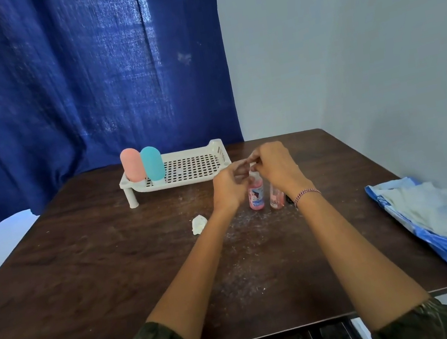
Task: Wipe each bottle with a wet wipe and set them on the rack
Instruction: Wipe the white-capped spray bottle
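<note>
Head view, right hand (pixel 275 166) pinching pink bottle (pixel 257 197) top, left hand (pixel 230 189) grip blurred, cannot tell, second bottle (pixel 276 200) half hidden

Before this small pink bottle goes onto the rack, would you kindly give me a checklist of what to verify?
1. Room on the white perforated plastic rack: ok; the pink rounded bottle and teal rounded bottle fill only its left end.
2. Small pink labelled bottle upright on the dark wooden table: ok.
3. Wipe in the left hand or right hand: cannot tell; both are at the bottle's top, blurred.
4. Crumpled white wipe off the rack: ok; it lies on the table.
5. Second small pink bottle wiped: cannot tell; the right wrist partly hides it.
</note>
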Action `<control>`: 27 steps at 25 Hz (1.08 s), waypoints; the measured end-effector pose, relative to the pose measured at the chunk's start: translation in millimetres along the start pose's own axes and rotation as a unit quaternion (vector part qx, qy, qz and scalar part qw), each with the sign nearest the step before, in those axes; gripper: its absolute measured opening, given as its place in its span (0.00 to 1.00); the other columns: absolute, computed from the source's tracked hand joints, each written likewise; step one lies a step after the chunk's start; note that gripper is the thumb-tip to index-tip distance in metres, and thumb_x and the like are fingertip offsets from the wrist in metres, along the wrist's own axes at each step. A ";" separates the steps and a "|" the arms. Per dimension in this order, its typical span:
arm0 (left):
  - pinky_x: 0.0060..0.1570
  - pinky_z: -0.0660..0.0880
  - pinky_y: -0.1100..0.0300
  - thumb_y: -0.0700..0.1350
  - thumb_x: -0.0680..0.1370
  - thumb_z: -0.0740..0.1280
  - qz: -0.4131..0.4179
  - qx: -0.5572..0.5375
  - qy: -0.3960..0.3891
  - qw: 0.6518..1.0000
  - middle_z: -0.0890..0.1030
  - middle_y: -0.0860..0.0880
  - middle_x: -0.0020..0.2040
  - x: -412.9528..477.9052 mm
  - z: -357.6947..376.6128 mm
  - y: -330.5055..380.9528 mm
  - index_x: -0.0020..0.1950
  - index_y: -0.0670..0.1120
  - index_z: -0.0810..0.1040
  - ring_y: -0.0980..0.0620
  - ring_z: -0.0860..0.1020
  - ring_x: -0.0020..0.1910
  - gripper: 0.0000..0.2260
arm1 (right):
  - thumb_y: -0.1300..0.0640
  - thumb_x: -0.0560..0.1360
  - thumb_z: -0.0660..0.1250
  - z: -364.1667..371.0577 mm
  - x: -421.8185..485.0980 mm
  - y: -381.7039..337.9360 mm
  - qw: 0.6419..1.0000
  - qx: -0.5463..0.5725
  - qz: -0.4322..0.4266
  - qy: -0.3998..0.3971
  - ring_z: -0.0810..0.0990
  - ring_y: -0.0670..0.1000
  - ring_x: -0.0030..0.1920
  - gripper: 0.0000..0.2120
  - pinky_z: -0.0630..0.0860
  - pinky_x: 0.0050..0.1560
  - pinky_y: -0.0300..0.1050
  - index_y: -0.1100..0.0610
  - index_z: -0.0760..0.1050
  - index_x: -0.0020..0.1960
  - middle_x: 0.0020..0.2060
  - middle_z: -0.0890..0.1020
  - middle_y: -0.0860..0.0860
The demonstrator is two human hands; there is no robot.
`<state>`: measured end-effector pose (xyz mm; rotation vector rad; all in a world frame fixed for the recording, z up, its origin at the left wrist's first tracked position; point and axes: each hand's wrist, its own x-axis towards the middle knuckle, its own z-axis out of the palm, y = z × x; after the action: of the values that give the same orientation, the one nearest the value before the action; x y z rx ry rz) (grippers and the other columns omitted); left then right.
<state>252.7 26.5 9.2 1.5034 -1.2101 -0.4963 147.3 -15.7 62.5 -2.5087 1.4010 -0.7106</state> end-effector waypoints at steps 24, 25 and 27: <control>0.48 0.69 0.79 0.37 0.77 0.67 0.062 0.098 0.109 0.987 0.77 0.44 0.56 -10.0 -83.9 -54.1 0.62 0.38 0.76 0.57 0.75 0.50 0.14 | 0.59 0.71 0.72 83.6 -32.8 -34.7 0.942 0.308 -0.114 0.072 0.80 0.39 0.40 0.06 0.77 0.45 0.35 0.57 0.81 0.48 0.43 0.83 0.47; 0.48 0.70 0.78 0.37 0.76 0.68 0.065 0.085 0.116 0.987 0.77 0.45 0.54 -10.1 -83.1 -56.4 0.62 0.39 0.76 0.58 0.75 0.48 0.14 | 0.58 0.70 0.72 88.0 -35.7 -33.4 0.946 0.292 -0.134 0.051 0.79 0.38 0.39 0.06 0.76 0.45 0.33 0.56 0.82 0.47 0.41 0.83 0.46; 0.48 0.72 0.77 0.38 0.75 0.69 0.072 0.057 0.131 0.987 0.77 0.48 0.51 -9.9 -82.6 -60.8 0.60 0.39 0.77 0.62 0.77 0.44 0.13 | 0.60 0.70 0.72 96.1 -37.6 -32.4 0.952 0.248 -0.178 0.012 0.79 0.39 0.42 0.07 0.76 0.48 0.35 0.57 0.82 0.48 0.43 0.83 0.48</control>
<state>342.0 67.7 -21.8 1.5112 -1.1431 -0.1288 202.1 26.4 -20.8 -2.3507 0.6560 -1.0117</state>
